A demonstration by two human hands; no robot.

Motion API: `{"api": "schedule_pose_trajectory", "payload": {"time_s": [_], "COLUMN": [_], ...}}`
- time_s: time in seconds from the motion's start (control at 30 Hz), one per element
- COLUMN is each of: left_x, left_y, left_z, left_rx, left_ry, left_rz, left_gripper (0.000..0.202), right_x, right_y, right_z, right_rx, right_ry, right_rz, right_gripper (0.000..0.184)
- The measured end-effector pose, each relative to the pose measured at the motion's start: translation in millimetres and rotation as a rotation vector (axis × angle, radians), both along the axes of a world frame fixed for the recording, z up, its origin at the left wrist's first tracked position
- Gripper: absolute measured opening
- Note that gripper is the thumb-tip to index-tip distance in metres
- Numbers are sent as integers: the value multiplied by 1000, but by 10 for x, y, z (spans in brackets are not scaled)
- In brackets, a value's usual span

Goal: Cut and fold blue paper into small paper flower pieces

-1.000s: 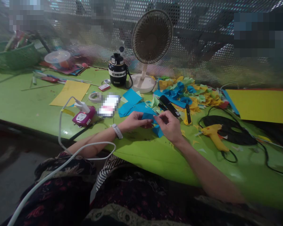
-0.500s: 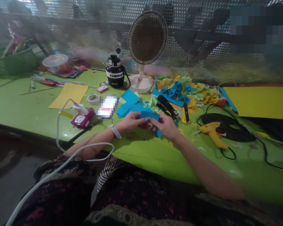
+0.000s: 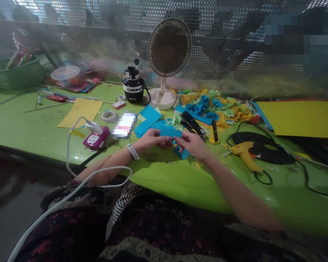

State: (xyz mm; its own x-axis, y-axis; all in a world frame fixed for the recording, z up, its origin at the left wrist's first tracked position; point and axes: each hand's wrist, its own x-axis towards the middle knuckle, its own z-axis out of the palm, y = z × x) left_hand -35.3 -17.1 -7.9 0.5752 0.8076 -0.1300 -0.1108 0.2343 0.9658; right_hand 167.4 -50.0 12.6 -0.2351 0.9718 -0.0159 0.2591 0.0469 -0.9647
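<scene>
- Head view: blue paper strip [image 3: 169, 132] is pinched at its ends by left hand [image 3: 153, 140] and right hand [image 3: 192, 145] – fingers of both closed on it, held above green table [image 3: 164, 178].
- Second blue paper piece [image 3: 182, 153] is seen just below right hand, 5 o'clock from the strip.
- Black stapler [image 3: 190, 123] is lying near right hand, at 1 o'clock.
- Yellow hot glue gun [image 3: 246, 155] is placed at 3 o'clock, well apart.
- Pink power socket [image 3: 95, 137] is placed at 9 o'clock.
</scene>
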Motion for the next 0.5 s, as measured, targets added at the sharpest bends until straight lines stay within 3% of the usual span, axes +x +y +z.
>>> {"api": "schedule_pose_trajectory", "payload": {"time_s": [0.2,0.5], "left_x": [0,-72], "left_y": [17,58], "left_z": [4,103], "left_rx": [-34,20], "left_ry": [15,-9], "left_rz": [-59,72], "left_gripper": [44,37], "right_x": [-15,57], "right_y": [-8,27], "right_z": [-6,84], "right_rx": [-4,11], "right_ry": [5,44], "right_rz": [0,-74], "right_gripper": [53,55]}}
